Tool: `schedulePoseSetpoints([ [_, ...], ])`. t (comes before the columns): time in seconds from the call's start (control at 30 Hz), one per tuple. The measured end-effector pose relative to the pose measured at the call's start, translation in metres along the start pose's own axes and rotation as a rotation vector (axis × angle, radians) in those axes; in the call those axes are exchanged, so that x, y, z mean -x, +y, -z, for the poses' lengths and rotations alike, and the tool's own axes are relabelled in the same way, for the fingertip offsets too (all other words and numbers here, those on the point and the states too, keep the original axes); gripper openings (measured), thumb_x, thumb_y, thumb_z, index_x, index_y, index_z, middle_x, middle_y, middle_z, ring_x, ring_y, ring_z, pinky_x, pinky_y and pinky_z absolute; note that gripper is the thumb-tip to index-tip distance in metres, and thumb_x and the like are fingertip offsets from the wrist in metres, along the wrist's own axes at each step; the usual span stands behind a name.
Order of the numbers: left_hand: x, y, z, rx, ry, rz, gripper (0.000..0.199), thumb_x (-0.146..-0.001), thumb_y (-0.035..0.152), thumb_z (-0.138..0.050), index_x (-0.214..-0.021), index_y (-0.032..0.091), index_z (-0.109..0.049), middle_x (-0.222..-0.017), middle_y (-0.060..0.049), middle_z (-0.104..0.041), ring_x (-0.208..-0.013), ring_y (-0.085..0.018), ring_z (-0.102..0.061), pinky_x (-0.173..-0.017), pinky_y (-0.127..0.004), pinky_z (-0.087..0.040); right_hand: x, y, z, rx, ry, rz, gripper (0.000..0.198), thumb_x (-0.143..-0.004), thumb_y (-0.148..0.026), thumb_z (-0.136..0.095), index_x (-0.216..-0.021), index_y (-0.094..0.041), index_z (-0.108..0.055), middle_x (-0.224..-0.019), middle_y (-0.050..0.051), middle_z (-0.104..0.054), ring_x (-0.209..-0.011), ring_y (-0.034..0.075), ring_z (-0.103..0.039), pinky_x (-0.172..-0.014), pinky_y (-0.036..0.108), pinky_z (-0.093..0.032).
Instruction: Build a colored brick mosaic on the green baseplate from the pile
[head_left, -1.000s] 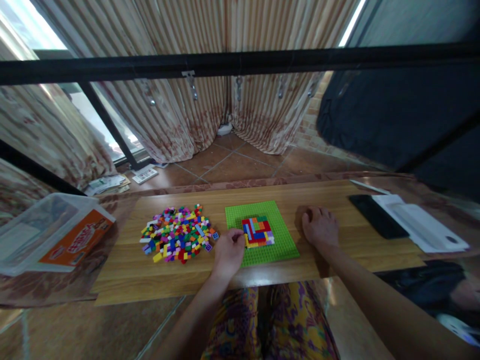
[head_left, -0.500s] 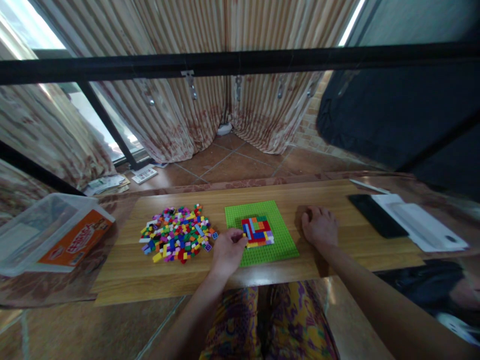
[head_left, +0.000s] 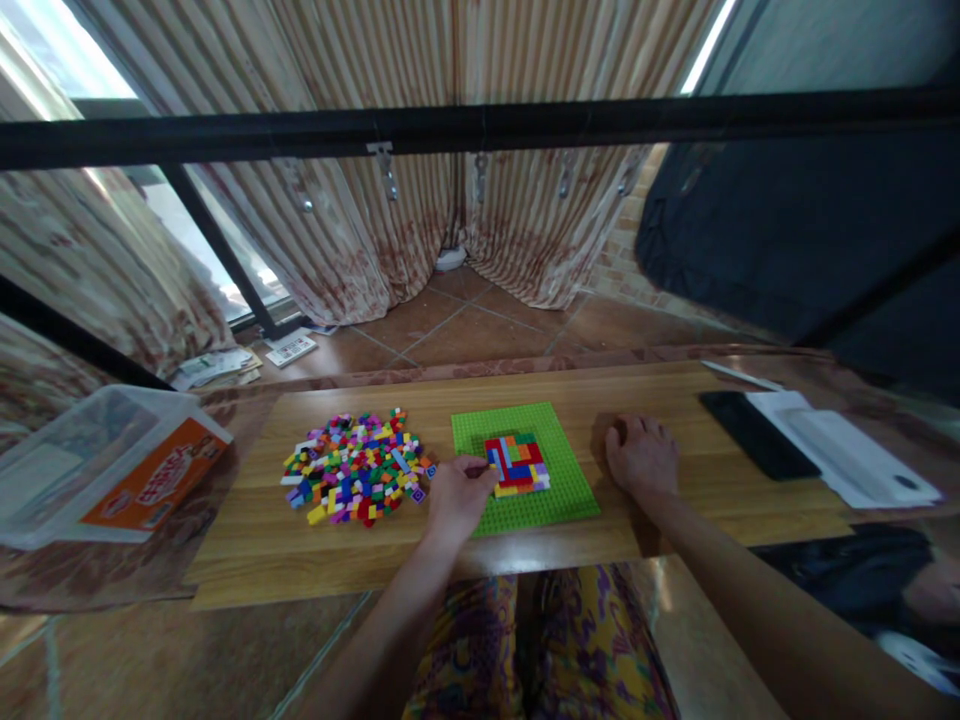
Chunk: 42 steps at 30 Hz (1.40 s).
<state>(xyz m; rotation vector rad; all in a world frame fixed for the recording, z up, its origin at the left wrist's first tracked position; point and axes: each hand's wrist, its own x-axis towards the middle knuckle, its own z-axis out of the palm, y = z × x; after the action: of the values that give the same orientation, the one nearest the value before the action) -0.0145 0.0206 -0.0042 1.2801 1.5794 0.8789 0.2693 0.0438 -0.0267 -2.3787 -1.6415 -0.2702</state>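
Observation:
On the green studded baseplate point(head_left: 570, 490) sits a low, multicoloured block of toy building bricks point(head_left: 517, 464), with red, blue, orange, green, yellow and white pieces. My left hand point(head_left: 459, 495) is at the left side of this block, thumb and forefinger pinched at its edge. A small yellowish brick shows at those fingertips; part of it is hidden. My right hand point(head_left: 643, 460) rests on the wooden table to the right of the baseplate, its fingers curled in and nothing visible in them. Left of the baseplate lies a spread pile of loose bricks point(head_left: 360, 465).
A clear plastic tub point(head_left: 97, 440) with an orange label stands beyond the left end of the wooden table point(head_left: 300, 565). At the right end lie a dark flat object point(head_left: 757, 432) and a white case-like item point(head_left: 847, 450). A black bar point(head_left: 480, 128) crosses before the curtains.
Both hands keep nearly the same places; my left fingers remain pinched at the block's left edge. The whole view has shifted very slightly.

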Motion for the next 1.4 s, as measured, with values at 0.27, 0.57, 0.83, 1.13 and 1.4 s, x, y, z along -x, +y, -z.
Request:
schedulePoseSetpoints([
  [0.27,-0.002,-0.006,-0.003,0.003,-0.031,0.019,0.013,-0.077,0.028,-0.065,-0.076,0.018,-0.074,-0.061,-0.002,-0.069,-0.057,-0.014,-0.063,-0.055,-0.025,-0.046,0.001,0.0,0.002,-0.003,-0.002,0.01,0.042,-0.092,-0.036,-0.037,-0.117,-0.014,-0.061,-0.117,0.016,-0.062,-0.105,0.028,-0.051,-0.086,0.038,-0.036],
  [0.57,0.001,0.001,-0.007,0.056,-0.061,0.074,0.013,-0.078,0.025,-0.062,-0.078,0.017,-0.072,-0.058,-0.001,-0.067,-0.051,-0.013,-0.061,-0.05,-0.023,-0.044,0.001,-0.002,0.003,-0.012,0.001,-0.003,0.041,-0.09,-0.034,-0.038,-0.117,-0.014,-0.062,-0.117,0.017,-0.061,-0.105,0.029,-0.05,-0.086,0.039,-0.036],
  [0.83,0.0,0.004,-0.007,0.195,-0.108,0.086,0.016,-0.074,0.029,-0.069,-0.082,0.016,-0.069,-0.053,0.003,-0.06,-0.046,-0.011,-0.055,-0.048,-0.022,-0.042,0.002,-0.002,0.005,-0.006,0.0,0.011,0.044,-0.091,-0.036,-0.035,-0.117,-0.012,-0.062,-0.116,0.017,-0.062,-0.104,0.03,-0.051,-0.086,0.039,-0.036],
  [1.13,0.002,0.003,-0.009,0.029,-0.056,0.001,0.01,-0.077,0.024,-0.063,-0.08,0.016,-0.068,-0.061,-0.001,-0.065,-0.054,-0.012,-0.06,-0.053,-0.023,-0.043,0.002,-0.002,0.004,-0.002,-0.008,0.006,0.043,-0.092,-0.035,-0.035,-0.117,-0.013,-0.061,-0.117,0.017,-0.062,-0.105,0.029,-0.051,-0.086,0.039,-0.036],
  [1.4,0.005,0.005,-0.008,-0.09,-0.05,-0.086,0.014,-0.081,0.024,-0.057,-0.075,0.016,-0.067,-0.064,-0.002,-0.066,-0.062,-0.014,-0.063,-0.058,-0.024,-0.043,0.002,-0.001,0.002,0.008,-0.003,0.013,0.042,-0.092,-0.035,-0.035,-0.117,-0.013,-0.061,-0.116,0.016,-0.062,-0.105,0.029,-0.052,-0.086,0.038,-0.036],
])
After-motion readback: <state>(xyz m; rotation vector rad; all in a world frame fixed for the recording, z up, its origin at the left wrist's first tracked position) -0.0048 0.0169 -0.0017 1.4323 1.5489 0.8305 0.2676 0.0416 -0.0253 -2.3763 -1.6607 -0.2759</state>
